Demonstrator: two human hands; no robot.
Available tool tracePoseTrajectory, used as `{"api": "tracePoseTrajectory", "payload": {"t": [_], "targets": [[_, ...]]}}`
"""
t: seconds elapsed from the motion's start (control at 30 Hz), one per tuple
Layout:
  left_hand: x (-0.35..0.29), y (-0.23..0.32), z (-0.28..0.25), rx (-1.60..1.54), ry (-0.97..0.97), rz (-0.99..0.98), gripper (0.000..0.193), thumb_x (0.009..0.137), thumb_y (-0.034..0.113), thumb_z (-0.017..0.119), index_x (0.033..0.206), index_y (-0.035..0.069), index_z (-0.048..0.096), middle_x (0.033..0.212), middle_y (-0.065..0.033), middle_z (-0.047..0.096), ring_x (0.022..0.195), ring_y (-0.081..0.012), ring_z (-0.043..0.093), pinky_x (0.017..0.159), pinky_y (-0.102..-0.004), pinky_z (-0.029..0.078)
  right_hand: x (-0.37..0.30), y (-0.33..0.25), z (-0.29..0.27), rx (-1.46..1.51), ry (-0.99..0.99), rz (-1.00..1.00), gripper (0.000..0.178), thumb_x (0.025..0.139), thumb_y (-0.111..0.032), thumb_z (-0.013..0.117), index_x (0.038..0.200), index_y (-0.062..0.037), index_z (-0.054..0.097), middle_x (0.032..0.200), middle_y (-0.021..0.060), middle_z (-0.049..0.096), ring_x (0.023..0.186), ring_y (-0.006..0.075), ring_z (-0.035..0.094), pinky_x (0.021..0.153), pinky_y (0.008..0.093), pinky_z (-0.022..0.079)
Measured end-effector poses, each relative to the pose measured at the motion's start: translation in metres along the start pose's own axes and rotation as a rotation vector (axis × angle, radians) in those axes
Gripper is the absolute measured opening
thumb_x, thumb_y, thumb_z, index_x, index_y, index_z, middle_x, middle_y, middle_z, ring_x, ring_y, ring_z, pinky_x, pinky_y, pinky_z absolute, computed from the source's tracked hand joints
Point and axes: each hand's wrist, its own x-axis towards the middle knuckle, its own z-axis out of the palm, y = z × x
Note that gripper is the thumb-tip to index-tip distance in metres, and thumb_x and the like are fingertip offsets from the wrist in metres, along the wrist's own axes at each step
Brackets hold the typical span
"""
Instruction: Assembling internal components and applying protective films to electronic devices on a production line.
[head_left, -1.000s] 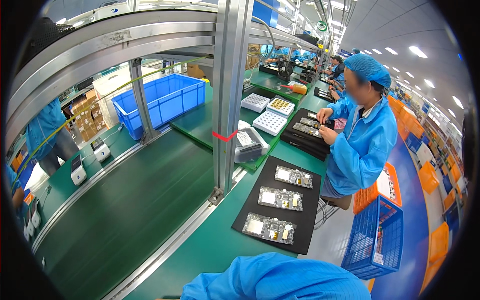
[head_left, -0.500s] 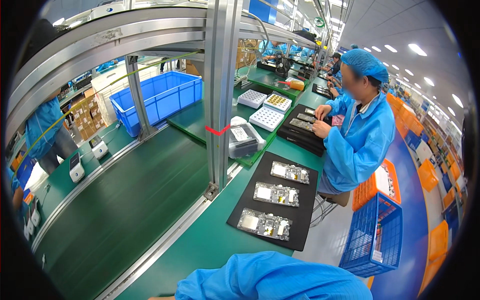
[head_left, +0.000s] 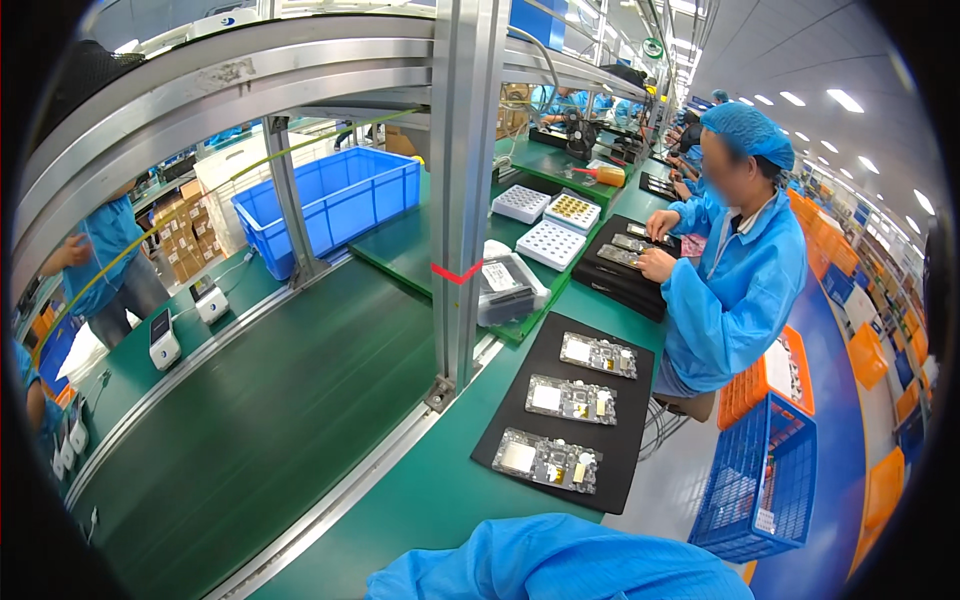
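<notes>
A blue sleeve point(head_left: 560, 560) of mine crosses the lower edge; its hand lies out of the picture, and I cannot tell which arm it is. Neither of my hands shows. Beyond the sleeve, a black mat point(head_left: 510, 420) lies on the green bench. It bears three circuit boards in a row: the near board point(head_left: 548, 460), the middle board point(head_left: 572, 399) and the far board point(head_left: 598, 354). Each has a pale square at its left end. Nothing of mine touches them.
A co-worker point(head_left: 745, 270) in blue handles boards on stacked black trays point(head_left: 620, 280). A metal post point(head_left: 460, 200) rises beside the green conveyor point(head_left: 270, 440). White trays point(head_left: 550, 245), a bagged black item point(head_left: 510, 290), a blue bin point(head_left: 340, 205) and a blue crate point(head_left: 750, 490) stand around.
The whole view has shifted slightly, so the bench and boards sit a little lower and further right. A sliver of skin at the sleeve's left end has gone out of the picture.
</notes>
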Motion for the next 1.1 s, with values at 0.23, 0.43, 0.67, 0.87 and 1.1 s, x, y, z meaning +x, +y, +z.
{"api": "tracePoseTrajectory", "payload": {"t": [0.23, 0.43, 0.67, 0.87, 1.1], "targets": [[-0.002, 0.002, -0.002, 0.000, 0.012, 0.000, 0.034, 0.099, 0.038, 0.042, 0.091, 0.009, 0.058, 0.085, -0.0074, 0.063, 0.083, -0.0213, 0.059, 0.077, -0.0332, 0.045, -0.001, 0.003, 0.006, 0.150, 0.045, 0.157, 0.015, 0.079, -0.012, 0.066, 0.091, -0.0019, 0.065, 0.080, 0.0068, 0.066, 0.070, 0.0167, 0.062, 0.060, 0.0355, 0.051], [-0.001, -0.001, -0.003, 0.004, 0.005, 0.000, 0.034, 0.099, 0.039, 0.042, 0.091, 0.010, 0.058, 0.085, -0.0074, 0.063, 0.083, -0.0215, 0.059, 0.077, -0.0335, 0.045, 0.004, 0.006, 0.000, 0.152, 0.079, 0.163, 0.017, 0.077, -0.007, 0.063, 0.093, -0.0011, 0.064, 0.079, 0.0062, 0.065, 0.069, 0.0148, 0.060, 0.058, 0.0327, 0.049], [-0.002, -0.003, -0.003, 0.007, 0.005, 0.007, 0.034, 0.099, 0.039, 0.042, 0.091, 0.010, 0.057, 0.085, -0.0075, 0.063, 0.083, -0.0217, 0.059, 0.077, -0.0338, 0.044, 0.002, -0.002, 0.001, 0.156, 0.111, 0.184, 0.017, 0.077, -0.006, 0.062, 0.093, -0.0009, 0.064, 0.079, 0.0062, 0.065, 0.068, 0.0145, 0.060, 0.058, 0.0320, 0.049], [-0.002, -0.003, -0.003, 0.006, 0.005, 0.009, 0.035, 0.099, 0.040, 0.041, 0.091, 0.010, 0.057, 0.085, -0.0075, 0.063, 0.083, -0.0218, 0.059, 0.077, -0.0341, 0.044, 0.001, -0.007, 0.000, 0.162, 0.134, 0.193, 0.018, 0.076, -0.005, 0.061, 0.093, -0.0007, 0.064, 0.079, 0.0063, 0.065, 0.068, 0.0142, 0.059, 0.058, 0.0314, 0.049], [-0.001, -0.004, -0.004, 0.013, 0.008, 0.006, 0.035, 0.099, 0.040, 0.041, 0.091, 0.010, 0.057, 0.085, -0.0075, 0.063, 0.084, -0.0221, 0.059, 0.078, -0.0344, 0.044, -0.001, -0.013, -0.001, 0.175, 0.153, 0.201, 0.019, 0.076, -0.004, 0.060, 0.094, -0.0005, 0.064, 0.079, 0.0063, 0.064, 0.067, 0.0139, 0.059, 0.058, 0.0307, 0.048]]}}
